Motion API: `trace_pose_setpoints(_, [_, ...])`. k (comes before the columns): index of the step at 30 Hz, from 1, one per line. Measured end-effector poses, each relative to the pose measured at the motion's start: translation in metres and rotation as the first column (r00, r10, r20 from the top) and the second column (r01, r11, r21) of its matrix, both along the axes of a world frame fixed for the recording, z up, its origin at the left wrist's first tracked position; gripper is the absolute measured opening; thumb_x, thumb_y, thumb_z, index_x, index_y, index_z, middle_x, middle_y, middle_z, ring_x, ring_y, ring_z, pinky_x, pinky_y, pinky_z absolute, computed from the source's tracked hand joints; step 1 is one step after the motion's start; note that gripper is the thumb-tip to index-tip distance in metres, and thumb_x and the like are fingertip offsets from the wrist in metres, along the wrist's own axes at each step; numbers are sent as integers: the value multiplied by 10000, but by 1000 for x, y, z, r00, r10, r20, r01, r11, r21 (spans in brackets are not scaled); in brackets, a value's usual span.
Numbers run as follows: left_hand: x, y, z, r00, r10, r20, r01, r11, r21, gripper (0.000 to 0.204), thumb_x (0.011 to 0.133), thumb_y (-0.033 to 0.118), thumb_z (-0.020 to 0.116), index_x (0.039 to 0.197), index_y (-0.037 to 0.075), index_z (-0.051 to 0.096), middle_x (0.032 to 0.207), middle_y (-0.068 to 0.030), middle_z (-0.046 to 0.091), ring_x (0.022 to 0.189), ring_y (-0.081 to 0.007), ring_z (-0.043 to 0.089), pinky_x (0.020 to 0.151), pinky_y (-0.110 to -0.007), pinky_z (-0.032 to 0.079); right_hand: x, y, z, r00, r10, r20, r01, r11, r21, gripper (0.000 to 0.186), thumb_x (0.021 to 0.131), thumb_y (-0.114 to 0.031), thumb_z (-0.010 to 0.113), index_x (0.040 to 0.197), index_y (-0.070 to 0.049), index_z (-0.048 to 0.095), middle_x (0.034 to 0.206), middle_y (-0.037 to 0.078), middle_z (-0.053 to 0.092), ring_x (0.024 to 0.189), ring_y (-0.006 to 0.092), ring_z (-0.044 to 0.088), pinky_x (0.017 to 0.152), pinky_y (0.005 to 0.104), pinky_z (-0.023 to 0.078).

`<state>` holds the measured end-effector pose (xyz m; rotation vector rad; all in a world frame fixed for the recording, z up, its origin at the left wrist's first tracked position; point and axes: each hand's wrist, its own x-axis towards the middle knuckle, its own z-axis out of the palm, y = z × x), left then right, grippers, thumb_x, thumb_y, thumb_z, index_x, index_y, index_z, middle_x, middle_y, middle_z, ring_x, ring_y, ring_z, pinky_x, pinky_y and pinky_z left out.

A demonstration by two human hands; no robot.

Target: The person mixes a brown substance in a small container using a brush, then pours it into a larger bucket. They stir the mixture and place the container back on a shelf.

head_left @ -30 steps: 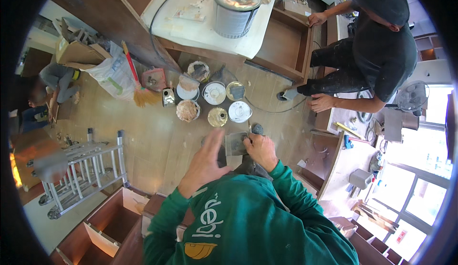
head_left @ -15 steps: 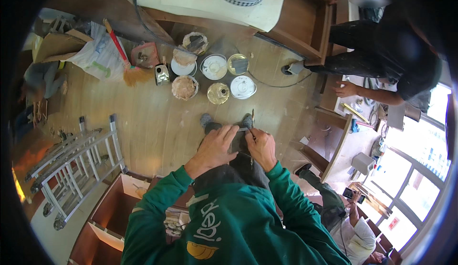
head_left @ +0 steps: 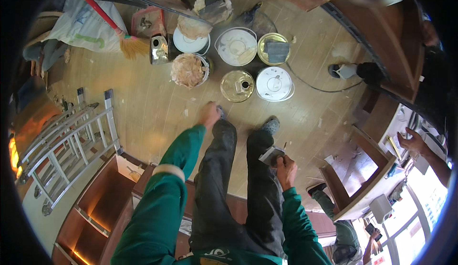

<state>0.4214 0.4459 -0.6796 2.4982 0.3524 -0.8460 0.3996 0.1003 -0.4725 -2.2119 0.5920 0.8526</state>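
Observation:
My right hand [head_left: 286, 172] is closed around a putty knife [head_left: 270, 156] with a wide, flat grey blade, held over my right thigh. A thin brownish bit sticks up beside it; I cannot make out what it is. My left hand [head_left: 209, 114] reaches down past my left knee, close to my left shoe [head_left: 220, 112]; its fingers are blurred and partly hidden. Beyond my feet, nearest my hands, stand a gold tin with a small spout opening [head_left: 237, 86] and a white-lidded pail [head_left: 274, 83].
More pails stand behind, including a white bucket [head_left: 236, 47] and one topped with crumpled brown covering [head_left: 189, 70]. A red-handled broom [head_left: 107, 17] and dustpan [head_left: 147, 21] are far left. An aluminium ladder [head_left: 71, 145] is at left. Co-workers stand at right near wooden cabinets [head_left: 343, 184].
My body has leaned forward and the view has shifted toward the pails. My hands have parted: the left has reached down to the left shoe, the right has moved right with the putty knife.

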Motion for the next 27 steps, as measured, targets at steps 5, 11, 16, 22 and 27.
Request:
trace_pose_setpoints(5, [64,-16,-35,931,-352,98,355,935,-11,507,759,134,646,1235,-19,563,1206,-216,581,1065,-369,584,900,-472,460,-5,-32,-52,995,-84,-48,86,996,38,338,890,-259,543,816,55,643,627,192,647,610,285,689,588,377,510])
trace_pose_setpoints(11, [87,-65,-48,659,-720,220,677,694,243,697,722,151,669,1360,-24,452,1361,-178,445,1194,-344,480,980,-434,385,-2,-41,-87,972,-201,-123,216,969,123,322,945,-232,546,878,54,677,628,85,639,567,156,661,499,295,472])
trace_pose_setpoints(16, [73,-69,-80,655,-714,247,657,700,280,594,766,169,656,1308,-13,493,1217,-144,500,1133,-310,509,875,-430,434,14,-34,-103,960,-248,-128,269,944,190,313,958,-214,540,891,63,672,669,92,654,589,163,687,481,271,473])
trace_pose_setpoints(22, [85,-68,-73,628,-759,172,721,651,238,346,784,199,640,1052,-16,600,1151,-195,526,902,-289,626,698,-433,490,39,-19,-120,973,-207,-101,225,950,216,312,954,-211,547,875,66,667,695,99,663,600,182,701,477,270,481])
trace_pose_setpoints(27, [76,-52,14,579,-812,77,814,581,4,545,664,221,738,1099,-51,553,1187,-220,505,802,-358,646,672,-461,508,74,0,-108,962,-267,-64,275,937,215,288,927,-188,566,830,71,646,653,123,656,591,205,708,487,300,497])
